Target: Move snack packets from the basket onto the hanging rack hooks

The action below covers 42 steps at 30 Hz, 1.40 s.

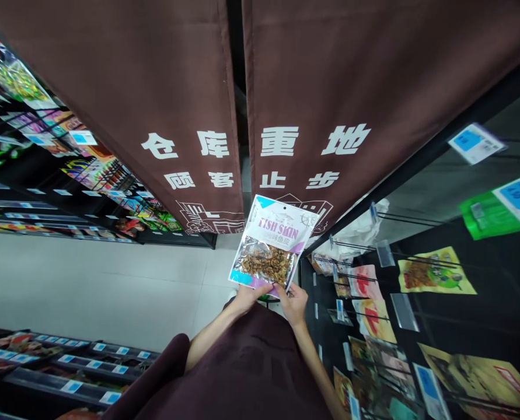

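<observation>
A flat white, purple and blue bag of fish skin snack is held up in front of me, tilted a little to the right. Brown pieces show through its clear window, and a hang hole sits near its top edge. My left hand pinches the bottom edge, thumb on the front. Close beside it, my right hand grips the lower right of the same edge, thumb also on the front. The other fingers of both hands are mostly hidden behind the bag.
A brown two-part curtain with white Chinese characters hangs ahead. On the right, a black rack with hooks carries snack bags, among them a yellow bag and a green bag. Stocked shelves line the left. Low bins stand lower left.
</observation>
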Tool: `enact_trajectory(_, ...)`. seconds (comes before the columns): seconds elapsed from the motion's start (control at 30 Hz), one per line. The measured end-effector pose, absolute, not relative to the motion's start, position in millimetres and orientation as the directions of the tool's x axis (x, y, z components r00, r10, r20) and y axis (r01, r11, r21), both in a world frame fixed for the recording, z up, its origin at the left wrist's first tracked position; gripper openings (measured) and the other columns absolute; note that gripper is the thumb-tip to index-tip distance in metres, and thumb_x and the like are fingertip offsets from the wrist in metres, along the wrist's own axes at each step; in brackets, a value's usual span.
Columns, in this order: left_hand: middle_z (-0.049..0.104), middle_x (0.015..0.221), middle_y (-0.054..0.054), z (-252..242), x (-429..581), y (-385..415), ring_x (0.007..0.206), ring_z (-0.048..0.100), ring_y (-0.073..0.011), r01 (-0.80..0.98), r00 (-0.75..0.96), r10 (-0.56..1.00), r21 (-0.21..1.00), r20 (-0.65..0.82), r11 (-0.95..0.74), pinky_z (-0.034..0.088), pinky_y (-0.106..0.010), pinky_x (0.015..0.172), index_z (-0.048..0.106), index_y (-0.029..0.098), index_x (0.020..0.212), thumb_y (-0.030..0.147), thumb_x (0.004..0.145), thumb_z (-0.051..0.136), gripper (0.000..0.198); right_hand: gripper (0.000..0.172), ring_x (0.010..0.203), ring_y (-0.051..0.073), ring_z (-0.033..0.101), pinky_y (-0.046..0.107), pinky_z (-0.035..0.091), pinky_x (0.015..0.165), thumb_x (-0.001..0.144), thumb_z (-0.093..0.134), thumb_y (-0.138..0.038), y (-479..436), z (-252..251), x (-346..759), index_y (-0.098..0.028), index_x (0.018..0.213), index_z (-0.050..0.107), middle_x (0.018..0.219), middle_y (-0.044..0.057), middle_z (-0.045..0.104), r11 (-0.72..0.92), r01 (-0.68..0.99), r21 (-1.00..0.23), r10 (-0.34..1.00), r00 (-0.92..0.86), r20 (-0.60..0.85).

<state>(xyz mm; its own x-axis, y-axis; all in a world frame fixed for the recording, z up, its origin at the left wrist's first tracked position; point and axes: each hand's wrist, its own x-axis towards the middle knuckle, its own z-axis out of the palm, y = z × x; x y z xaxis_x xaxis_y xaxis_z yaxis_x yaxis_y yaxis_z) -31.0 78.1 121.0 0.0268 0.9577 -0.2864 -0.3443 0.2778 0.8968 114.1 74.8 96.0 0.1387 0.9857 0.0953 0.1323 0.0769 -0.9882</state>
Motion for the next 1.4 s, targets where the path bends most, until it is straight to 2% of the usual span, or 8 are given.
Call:
enact_trajectory(0.23, 0.068, 0.113, -0.013, 115, -30, 75, 0.105, 0.063, -0.0284, -0.271, 0.046, 0.964, 0.926, -0.261, 0.263, 0.044, -0.047, 0.103, 0.064, 0.015, 0.112, 0.037, 0.062, 0.088, 0.059, 0.033, 0.049, 0.017, 0.063, 0.026, 0.055, 0.047, 0.078, 0.071, -0.045, 70, 96, 117, -0.014, 0.07, 0.067, 0.059, 0.004, 0.067, 0.009, 0.034, -0.999, 0.988, 0.153, 0.014)
enact_trajectory(0.53, 0.069, 0.113, -0.012, 112, -26, 72, 0.105, 0.064, -0.0285, -0.246, 0.1, 0.965, 0.934, -0.242, 0.26, 0.046, -0.045, 0.102, 0.065, 0.016, 0.107, 0.04, 0.067, 0.085, 0.051, 0.032, 0.041, 0.015, 0.059, 0.025, 0.053, 0.04, 0.075, 0.073, -0.045, 64, 97, 125, -0.014, 0.073, 0.068, 0.058, 0.003, 0.068, -0.034, 0.007, -0.999, 0.986, 0.161, -0.033)
enact_trajectory(0.8, 0.068, 0.113, -0.011, 113, -30, 68, 0.108, 0.063, -0.0281, -0.246, 0.065, 0.966, 0.934, -0.25, 0.258, 0.046, -0.043, 0.101, 0.065, 0.016, 0.106, 0.04, 0.07, 0.083, 0.047, 0.029, 0.048, 0.018, 0.062, 0.028, 0.056, 0.047, 0.074, 0.075, -0.042, 64, 92, 121, -0.014, 0.073, 0.07, 0.06, 0.004, 0.069, -0.044, 0.008, -0.999, 0.991, 0.129, -0.043)
enact_trajectory(1.1, 0.071, 0.103, -0.011, 117, -34, 67, 0.108, 0.063, -0.0282, -0.108, 0.059, 0.974, 0.969, -0.217, 0.223, 0.044, -0.042, 0.103, 0.068, 0.015, 0.092, 0.043, 0.074, 0.078, 0.035, 0.028, 0.066, 0.021, 0.068, 0.03, 0.056, 0.062, 0.079, 0.072, -0.04, 67, 91, 122, -0.012, 0.078, 0.074, 0.073, 0.008, 0.074, 0.043, 0.103, -0.994, 0.993, 0.109, 0.054)
enact_trajectory(1.33, 0.068, 0.116, -0.013, 117, -32, 67, 0.108, 0.063, -0.0279, -0.082, 0.045, 0.976, 0.973, -0.211, 0.215, 0.045, -0.042, 0.103, 0.067, 0.014, 0.104, 0.045, 0.073, 0.078, 0.045, 0.026, 0.068, 0.02, 0.067, 0.03, 0.053, 0.064, 0.077, 0.074, -0.038, 66, 87, 126, -0.012, 0.078, 0.071, 0.074, 0.007, 0.073, 0.055, 0.094, -0.994, 0.991, 0.116, 0.066)
enact_trajectory(1.4, 0.068, 0.118, -0.013, 115, -30, 68, 0.108, 0.064, -0.0278, -0.064, 0.026, 0.981, 0.979, -0.191, 0.192, 0.045, -0.042, 0.103, 0.067, 0.015, 0.107, 0.045, 0.073, 0.078, 0.047, 0.03, 0.069, 0.019, 0.066, 0.029, 0.053, 0.064, 0.075, 0.076, -0.036, 67, 89, 124, -0.012, 0.092, 0.069, 0.077, 0.006, 0.072, 0.052, 0.066, -0.996, 0.984, 0.17, 0.062)
